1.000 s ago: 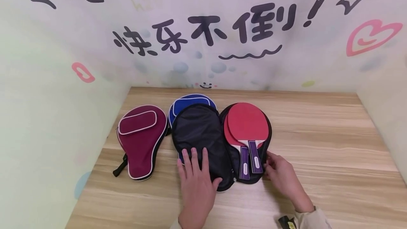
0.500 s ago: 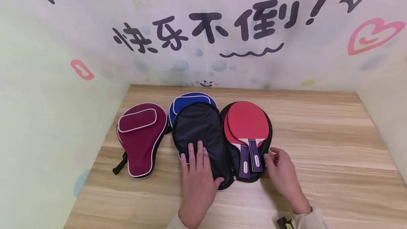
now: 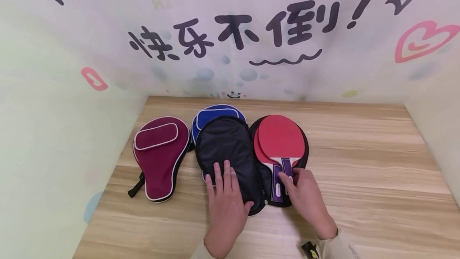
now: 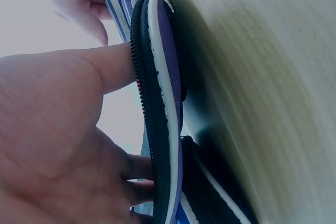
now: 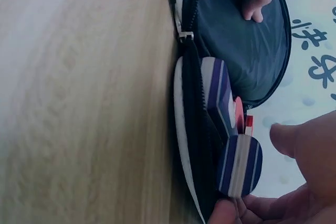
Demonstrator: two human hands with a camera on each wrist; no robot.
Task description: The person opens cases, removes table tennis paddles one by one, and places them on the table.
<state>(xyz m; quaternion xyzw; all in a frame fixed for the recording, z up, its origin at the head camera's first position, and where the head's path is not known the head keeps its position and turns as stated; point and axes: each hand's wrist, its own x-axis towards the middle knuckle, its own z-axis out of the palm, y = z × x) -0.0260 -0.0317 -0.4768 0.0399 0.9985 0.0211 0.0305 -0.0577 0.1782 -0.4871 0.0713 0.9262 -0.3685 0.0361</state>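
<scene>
lying between parted thumb and fingers of the right hand point(image 3: 307, 197) is the upper paddle handle point(image 3: 287, 166).

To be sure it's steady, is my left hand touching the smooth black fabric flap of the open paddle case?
Touching. The head view shows it: the left hand rests spread-fingered on the smooth black fabric flap, with no gap visible.

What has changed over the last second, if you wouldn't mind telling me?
The right grip moved left from the right edge of the black case to the handle of the upper red paddle; whether it has closed is unclear. The left grip stayed on the case's left half, and both paddles, the maroon case and blue case stayed put.
</scene>
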